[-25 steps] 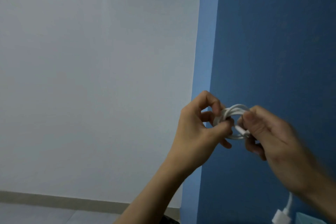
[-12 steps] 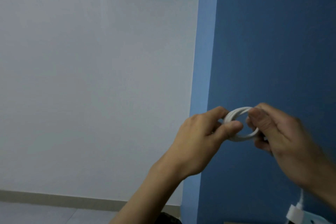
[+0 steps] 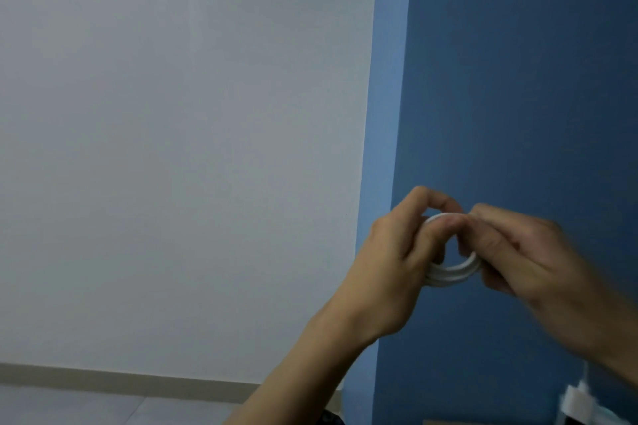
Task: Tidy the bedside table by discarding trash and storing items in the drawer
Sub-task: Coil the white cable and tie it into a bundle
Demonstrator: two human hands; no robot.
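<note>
White cable coil (image 3: 448,274) held mid-air before blue wall (image 3: 518,79). Left hand (image 3: 390,262) and right hand (image 3: 524,259) fingers pinch opposite sides. Light, springy; likely unwinds unless loops gripped together.

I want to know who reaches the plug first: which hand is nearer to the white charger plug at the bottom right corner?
Right. The right hand is above the charger plug, on its side; the left hand is farther left. Both grip the coiled white cable.

Text on walls: none readable.
Text on cable (image 3: 452,273): none readable.
Text on plug (image 3: 577,405), at 5 o'clock: blurred, nothing legible.
</note>
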